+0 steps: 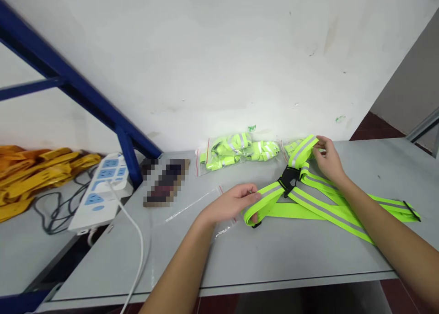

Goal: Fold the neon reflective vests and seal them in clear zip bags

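A neon-yellow reflective harness (327,210) with grey stripes lies spread over the grey table, its straps meeting at a black centre piece (290,179). My left hand (236,202) grips a looped strap on the left of that piece, fingers curled around the band. Higher up and to the right, my right hand (325,156) pinches another strap loop, lifted off the tabletop. A black slider (411,211) sits at the strap end on the far right. Partly under my left hand and forearm lies a clear plastic bag (195,206).
Against the wall lie clear bags of folded yellow straps (236,150). At left are a white power strip (103,186) with a white cable (140,241), a blue metal frame (85,101) and a pile of orange-yellow material (44,172). A pixelated item (168,181) rests nearby.
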`<control>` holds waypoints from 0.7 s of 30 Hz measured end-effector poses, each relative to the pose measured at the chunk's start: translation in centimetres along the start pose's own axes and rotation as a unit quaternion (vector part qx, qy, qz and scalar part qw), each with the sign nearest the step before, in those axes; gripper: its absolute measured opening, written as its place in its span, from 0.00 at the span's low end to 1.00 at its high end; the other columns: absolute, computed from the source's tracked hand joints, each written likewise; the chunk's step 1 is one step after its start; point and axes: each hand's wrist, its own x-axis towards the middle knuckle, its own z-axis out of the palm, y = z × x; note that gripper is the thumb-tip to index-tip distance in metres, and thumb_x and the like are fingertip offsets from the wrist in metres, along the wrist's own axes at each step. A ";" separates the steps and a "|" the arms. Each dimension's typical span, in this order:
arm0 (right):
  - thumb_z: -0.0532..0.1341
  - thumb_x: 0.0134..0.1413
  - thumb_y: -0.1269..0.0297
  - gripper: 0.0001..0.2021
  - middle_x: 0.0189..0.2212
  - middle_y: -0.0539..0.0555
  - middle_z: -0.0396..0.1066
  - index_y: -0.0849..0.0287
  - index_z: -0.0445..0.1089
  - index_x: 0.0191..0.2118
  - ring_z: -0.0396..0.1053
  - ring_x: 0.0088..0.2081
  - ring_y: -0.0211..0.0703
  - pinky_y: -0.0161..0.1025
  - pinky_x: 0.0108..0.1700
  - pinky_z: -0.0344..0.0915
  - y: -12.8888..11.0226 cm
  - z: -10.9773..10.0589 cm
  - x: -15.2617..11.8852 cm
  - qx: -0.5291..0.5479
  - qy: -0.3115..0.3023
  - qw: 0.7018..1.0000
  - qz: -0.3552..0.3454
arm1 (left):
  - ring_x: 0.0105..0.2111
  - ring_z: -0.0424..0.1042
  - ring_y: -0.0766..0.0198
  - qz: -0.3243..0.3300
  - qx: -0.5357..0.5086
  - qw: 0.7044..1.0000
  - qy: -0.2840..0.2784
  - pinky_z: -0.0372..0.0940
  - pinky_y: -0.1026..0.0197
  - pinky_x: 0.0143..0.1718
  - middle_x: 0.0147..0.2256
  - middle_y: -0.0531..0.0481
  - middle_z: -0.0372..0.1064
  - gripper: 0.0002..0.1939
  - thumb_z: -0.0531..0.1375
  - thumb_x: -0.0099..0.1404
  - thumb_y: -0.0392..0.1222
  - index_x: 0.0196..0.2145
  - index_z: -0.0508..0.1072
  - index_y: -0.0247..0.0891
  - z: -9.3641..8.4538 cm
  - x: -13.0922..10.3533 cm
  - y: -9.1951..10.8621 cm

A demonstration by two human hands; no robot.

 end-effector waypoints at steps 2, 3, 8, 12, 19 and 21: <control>0.58 0.54 0.57 0.26 0.46 0.59 0.66 0.57 0.57 0.58 0.66 0.47 0.50 0.47 0.47 0.65 -0.3 0.1 -0.2 -0.065 0.001 0.998 -0.022 | 0.21 0.64 0.68 0.018 -0.006 1.000 0.013 0.54 0.67 0.22 0.23 0.55 0.66 0.20 0.55 0.63 0.60 0.33 0.63 0.38 0.0 0.2 -0.2; 0.60 0.52 0.56 0.27 0.46 0.60 0.64 0.57 0.58 0.57 0.65 0.46 0.51 0.47 0.47 0.64 -0.3 0.1 -0.2 -0.090 0.009 0.996 -0.026 | 0.19 0.60 0.71 0.022 0.005 1.000 0.021 0.51 0.68 0.20 0.22 0.57 0.63 0.20 0.56 0.62 0.60 0.34 0.64 0.38 0.0 0.3 -0.3; 0.66 0.43 0.49 0.35 0.46 0.59 0.57 0.59 0.60 0.56 0.63 0.40 0.48 0.46 0.46 0.64 0.4 0.2 0.3 -0.119 0.042 0.991 0.052 | 0.17 0.43 0.73 0.024 0.029 0.999 -0.021 0.41 0.68 0.17 0.17 0.63 0.49 0.26 0.61 0.57 0.58 0.48 0.67 0.39 -0.2 0.6 -0.5; 0.65 0.43 0.46 0.32 0.44 0.57 0.56 0.59 0.66 0.53 0.62 0.40 0.46 0.45 0.48 0.63 0.8 0.0 0.6 -0.089 0.026 0.991 0.095 | 0.18 0.48 0.71 0.025 0.036 0.998 -0.055 0.46 0.68 0.19 0.17 0.63 0.50 0.40 0.64 0.56 0.53 0.62 0.56 0.43 -0.5 0.3 -0.3; 0.64 0.47 0.50 0.19 0.42 0.55 0.57 0.58 0.72 0.41 0.62 0.39 0.44 0.42 0.46 0.63 0.6 0.6 0.6 -0.054 0.033 0.996 0.060 | 0.20 0.49 0.71 0.024 0.037 0.994 -0.098 0.48 0.68 0.21 0.19 0.62 0.51 0.42 0.65 0.56 0.49 0.64 0.52 0.45 -0.6 0.2 -0.5; 0.62 0.48 0.52 0.15 0.41 0.54 0.58 0.58 0.72 0.38 0.62 0.37 0.43 0.42 0.46 0.62 0.7 0.7 0.7 -0.061 0.032 0.996 0.059 | 0.20 0.47 0.71 0.027 0.038 0.995 -0.087 0.45 0.67 0.20 0.19 0.61 0.49 0.39 0.63 0.58 0.52 0.63 0.55 0.44 -0.5 0.4 -0.6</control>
